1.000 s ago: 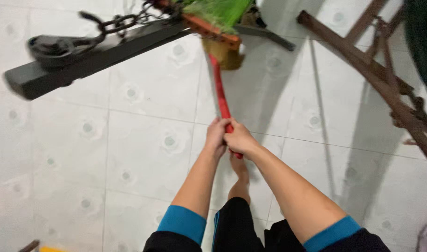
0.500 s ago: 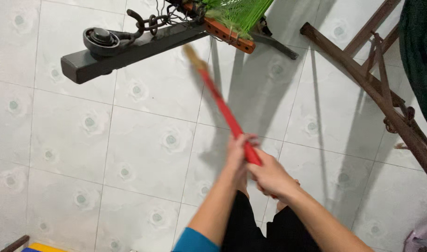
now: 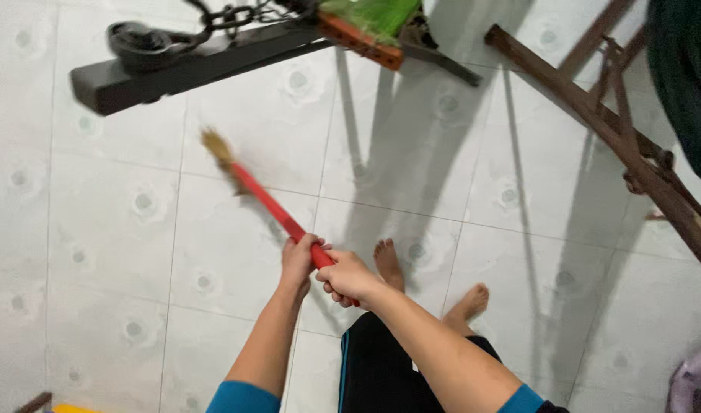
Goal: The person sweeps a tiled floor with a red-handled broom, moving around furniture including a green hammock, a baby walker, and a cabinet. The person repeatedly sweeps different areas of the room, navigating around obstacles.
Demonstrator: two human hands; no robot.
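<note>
Both my hands grip a broom with a red handle (image 3: 270,208) and a small straw head (image 3: 217,149). My left hand (image 3: 298,261) holds the handle further up, my right hand (image 3: 347,278) sits just behind it at the handle's end. The broom points up and to the left, and its straw head is over the white floor tiles (image 3: 121,229) below the end of a dark metal beam (image 3: 190,65). My bare feet (image 3: 389,264) stand on the tiles just beyond my hands.
A black pulley and chain (image 3: 148,38) sit on the beam's end. Something green on an orange frame (image 3: 370,23) hangs at the top. A rusty brown metal frame (image 3: 618,138) runs down the right side, with dark green cloth (image 3: 687,69) behind it.
The broom swung from pointing straight ahead under the green thing to the left, and its straw head now lies out below the beam's end. My hands moved left with it.
</note>
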